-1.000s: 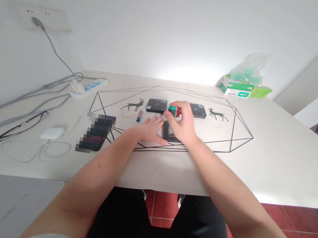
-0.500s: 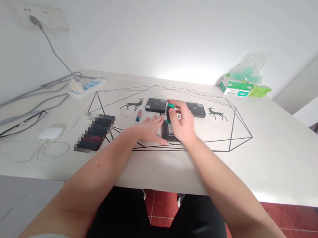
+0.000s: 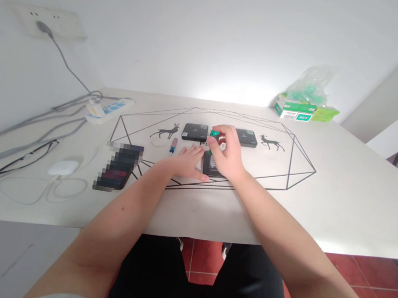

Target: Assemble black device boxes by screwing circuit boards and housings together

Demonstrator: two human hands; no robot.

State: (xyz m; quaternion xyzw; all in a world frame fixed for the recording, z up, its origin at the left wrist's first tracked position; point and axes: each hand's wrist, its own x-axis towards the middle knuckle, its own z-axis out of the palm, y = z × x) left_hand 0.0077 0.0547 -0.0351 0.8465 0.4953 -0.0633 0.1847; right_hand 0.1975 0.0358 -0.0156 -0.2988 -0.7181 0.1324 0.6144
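Observation:
My right hand (image 3: 227,151) is closed around the green-and-black handle of a stubby screwdriver (image 3: 214,134). The screwdriver stands roughly upright over a small black device (image 3: 213,165) with a pale label; its tip is hidden, so contact cannot be made out. My left hand (image 3: 191,162) lies flat at the left edge of that device, fingers stretched out and thumb along its near side. Behind the hands are two more black boxes, one on the left (image 3: 195,132) and one on the right (image 3: 247,138), the latter partly covered by my right hand.
A small screwdriver (image 3: 173,146) lies left of my left hand. Further left are a phone (image 3: 121,166), glasses (image 3: 25,158), a white charger with cable (image 3: 63,167) and a power strip (image 3: 108,111). Green-and-white boxes (image 3: 295,109) under a plastic bag (image 3: 310,86) stand at the back right.
The screwdriver handle has turned a little in my right hand, and its fingers have shifted around it. My left hand stays in place.

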